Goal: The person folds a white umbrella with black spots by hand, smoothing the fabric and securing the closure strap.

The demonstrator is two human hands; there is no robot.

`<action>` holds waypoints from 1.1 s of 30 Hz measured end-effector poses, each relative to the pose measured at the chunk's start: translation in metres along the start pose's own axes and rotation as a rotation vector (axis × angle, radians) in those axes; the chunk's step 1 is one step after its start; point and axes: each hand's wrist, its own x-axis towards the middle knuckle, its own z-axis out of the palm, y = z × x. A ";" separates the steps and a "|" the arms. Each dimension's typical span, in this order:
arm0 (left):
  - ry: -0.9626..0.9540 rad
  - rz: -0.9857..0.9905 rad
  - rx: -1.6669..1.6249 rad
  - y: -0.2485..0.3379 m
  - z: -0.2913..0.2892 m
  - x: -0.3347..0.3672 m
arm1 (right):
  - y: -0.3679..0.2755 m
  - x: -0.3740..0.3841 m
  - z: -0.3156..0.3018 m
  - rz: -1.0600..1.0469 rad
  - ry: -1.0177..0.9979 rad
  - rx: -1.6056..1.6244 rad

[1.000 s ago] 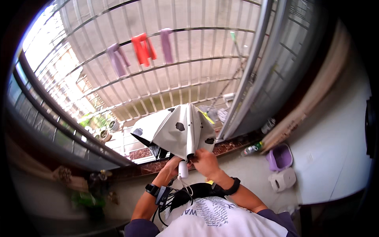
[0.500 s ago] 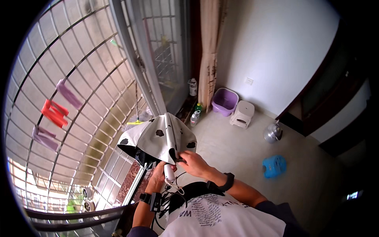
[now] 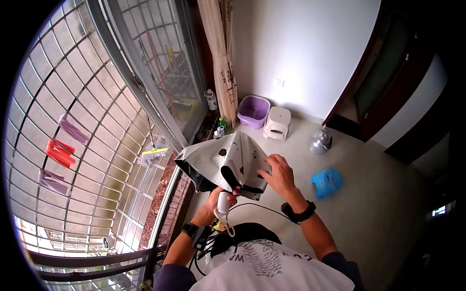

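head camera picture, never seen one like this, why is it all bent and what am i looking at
There's no machine here, just a person's bare hands. A wide fisheye camera on their head looks down, so straight edges curve near the rim. The left hand has its grip around a partly folded, black-spotted white umbrella, by its white handle. The right hand is open at the canopy's right side; whether it touches is hard to tell. On the floor beyond are a purple basin, a white stool, a metal kettle and a blue stool.

Umbrella [image 3: 206, 156] white, black blotches; handle [image 3: 223, 202] white; basin [image 3: 251, 122] purple; stool [image 3: 328, 181] blue.
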 end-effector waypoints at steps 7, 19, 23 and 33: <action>-0.037 -0.188 -0.066 -0.032 0.033 0.023 | 0.035 -0.040 -0.013 0.023 -0.215 -0.322; -0.156 -0.171 -0.030 -0.021 0.014 0.042 | 0.017 -0.027 -0.073 0.074 0.533 0.123; -0.206 -0.044 0.053 -0.009 0.012 0.042 | 0.009 -0.033 -0.076 0.088 0.514 0.107; -0.105 -0.146 0.109 -0.008 -0.001 0.069 | -0.006 -0.060 -0.027 0.014 0.040 0.041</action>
